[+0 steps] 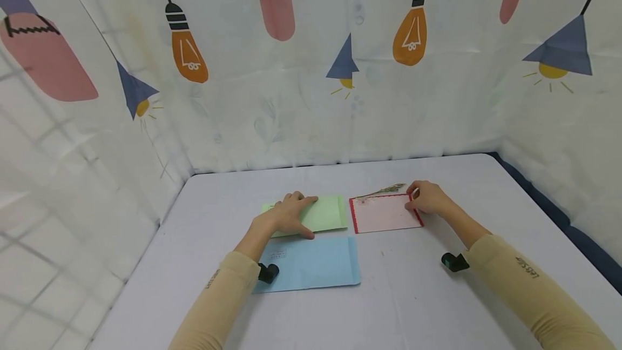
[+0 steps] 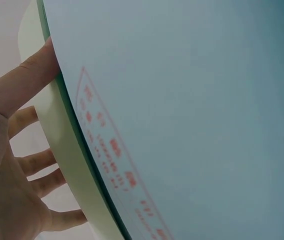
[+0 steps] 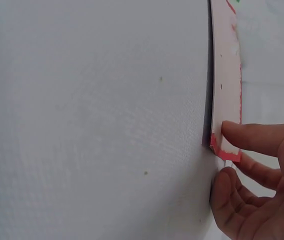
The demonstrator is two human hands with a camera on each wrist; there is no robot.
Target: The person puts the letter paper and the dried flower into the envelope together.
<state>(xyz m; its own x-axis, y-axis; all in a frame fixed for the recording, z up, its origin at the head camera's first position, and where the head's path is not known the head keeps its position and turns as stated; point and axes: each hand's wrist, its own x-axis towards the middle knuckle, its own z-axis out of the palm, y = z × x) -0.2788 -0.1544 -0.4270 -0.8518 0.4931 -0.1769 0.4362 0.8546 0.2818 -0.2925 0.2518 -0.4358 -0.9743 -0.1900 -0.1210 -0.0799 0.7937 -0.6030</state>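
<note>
At twelve o'clock of blue envelope (image 1: pixel 311 263): left hand (image 1: pixel 290 214) spread flat on green envelope (image 1: pixel 320 212), right hand (image 1: pixel 427 197) pinching red-edged card (image 1: pixel 384 214), nothing inserted yet.

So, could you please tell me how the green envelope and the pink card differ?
The green envelope is plain pale green; the pink card is pale pink with a red border. The green envelope lies to the left under the left hand, whose fingers rest flat on it; the pink card lies to the right, its right edge pinched by the right hand. Dried sprigs lie along the card's far edge only. Both lie on the table, side by side.
</note>
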